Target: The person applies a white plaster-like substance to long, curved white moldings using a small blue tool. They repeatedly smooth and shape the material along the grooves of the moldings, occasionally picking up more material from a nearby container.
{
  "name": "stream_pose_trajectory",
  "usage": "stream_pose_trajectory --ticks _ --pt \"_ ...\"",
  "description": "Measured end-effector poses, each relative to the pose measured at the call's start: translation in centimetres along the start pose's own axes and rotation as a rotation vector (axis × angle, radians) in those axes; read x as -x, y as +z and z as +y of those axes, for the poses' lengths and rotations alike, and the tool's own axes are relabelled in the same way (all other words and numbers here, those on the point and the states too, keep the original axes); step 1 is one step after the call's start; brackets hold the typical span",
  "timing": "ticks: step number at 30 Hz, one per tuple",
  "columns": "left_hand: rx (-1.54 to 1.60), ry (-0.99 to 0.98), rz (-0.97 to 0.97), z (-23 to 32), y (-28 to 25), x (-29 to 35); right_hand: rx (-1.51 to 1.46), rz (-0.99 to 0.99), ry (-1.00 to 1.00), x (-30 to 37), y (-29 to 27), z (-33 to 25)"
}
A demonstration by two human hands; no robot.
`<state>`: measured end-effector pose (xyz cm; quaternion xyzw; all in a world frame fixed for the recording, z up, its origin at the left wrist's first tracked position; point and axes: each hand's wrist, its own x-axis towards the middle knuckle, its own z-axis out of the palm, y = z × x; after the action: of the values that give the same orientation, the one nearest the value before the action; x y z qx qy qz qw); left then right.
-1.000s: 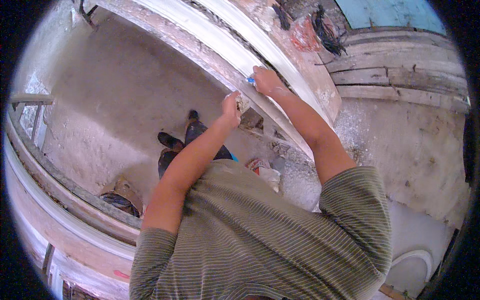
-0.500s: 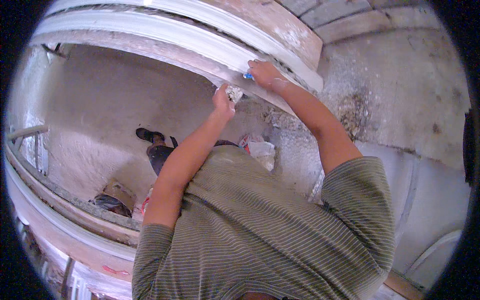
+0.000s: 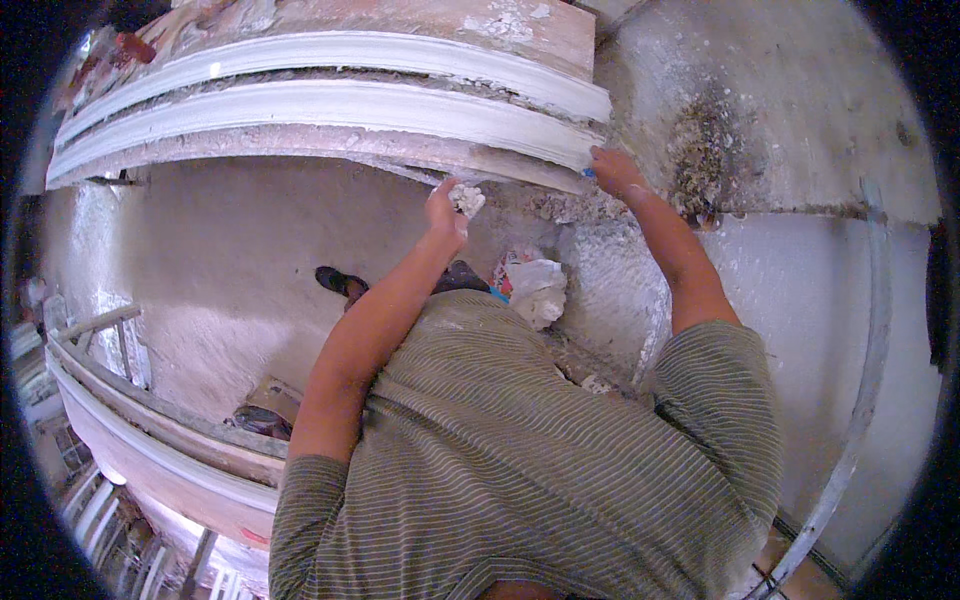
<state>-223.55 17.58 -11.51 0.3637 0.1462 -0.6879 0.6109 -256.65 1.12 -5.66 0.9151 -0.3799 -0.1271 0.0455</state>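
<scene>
Your left hand (image 3: 446,212) has its grip closed on a lump of white plaster (image 3: 466,199), just under the curved white moulding (image 3: 330,105). Your right hand (image 3: 615,170) presses a small blue tool (image 3: 589,173), grip clamped on it, against the moulding's lower edge.

A white plastic bag (image 3: 540,288) and a dark sandal (image 3: 338,281) lie on the floor

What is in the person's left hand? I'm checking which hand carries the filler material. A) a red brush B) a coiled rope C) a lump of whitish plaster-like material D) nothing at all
C: the left hand is closed around a lump of whitish, crumbly material, just under the long white moulding, while the right hand presses a small blue-tipped tool against the moulding's end.
</scene>
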Motion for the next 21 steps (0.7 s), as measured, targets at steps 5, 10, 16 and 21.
stream_pose_trajectory --ticks 5,10,16,21 --pt "0.021 -0.003 -0.063 -0.2 1.4 0.1 -0.04 -0.281 0.489 7.4 3.9 3.2" --pt "0.079 0.0 -0.063 1.0 1.1 1.0 -0.331 0.341 0.796 9.3 7.4 -4.6" --pt "0.159 0.011 0.142 6.2 -0.3 1.6 -0.622 0.685 1.306 2.4 7.0 -11.2" --pt "0.263 0.123 0.143 11.7 -4.5 1.0 -0.718 0.692 1.338 -6.2 1.9 -18.8"
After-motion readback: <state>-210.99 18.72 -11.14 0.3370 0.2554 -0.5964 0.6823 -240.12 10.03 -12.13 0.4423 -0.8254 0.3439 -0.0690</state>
